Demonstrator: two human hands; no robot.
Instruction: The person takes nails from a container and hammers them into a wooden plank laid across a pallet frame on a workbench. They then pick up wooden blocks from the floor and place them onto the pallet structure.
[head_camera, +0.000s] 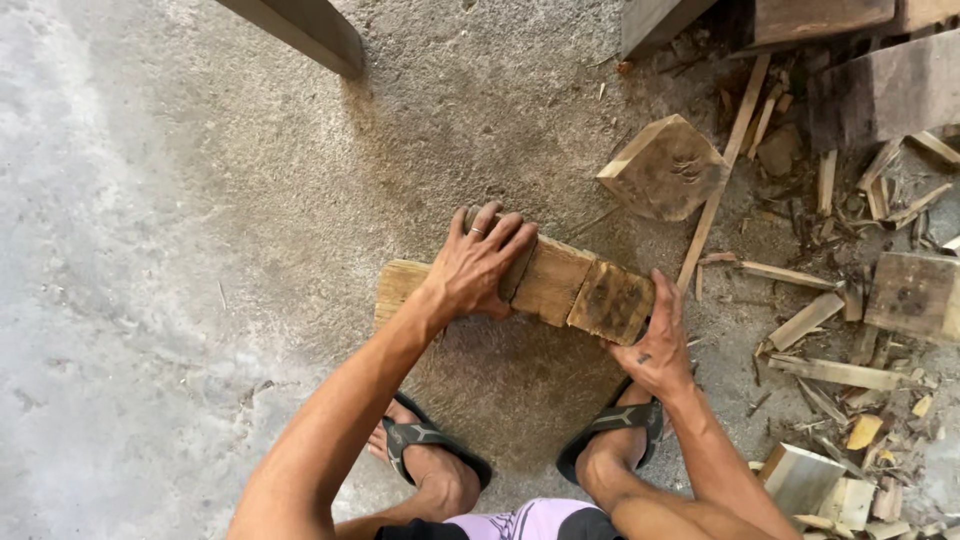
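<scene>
A thick wooden block (575, 285) lies lengthwise on top of a flat wooden board (400, 285) on the concrete floor (150, 250), just ahead of the person's two sandalled feet. Judging from how things lie, the block is placed and steadied on the board, but no tool is in either hand and the block's faces show no fresh cut, so any working of it is not yet done

The left hand (480, 265) is spread flat over the block's left end, fingers splayed across the top and curling over the far edge, pressing down rather than closing round it. The right hand (655, 345) cups the block's right end from the near side, thumb up along the end face, fingers wrapped under the corner. Both arms reach forward from a crouch

To the right of the block lie another wood offcut (665, 165) and a litter of wood scraps (840, 370)
</scene>
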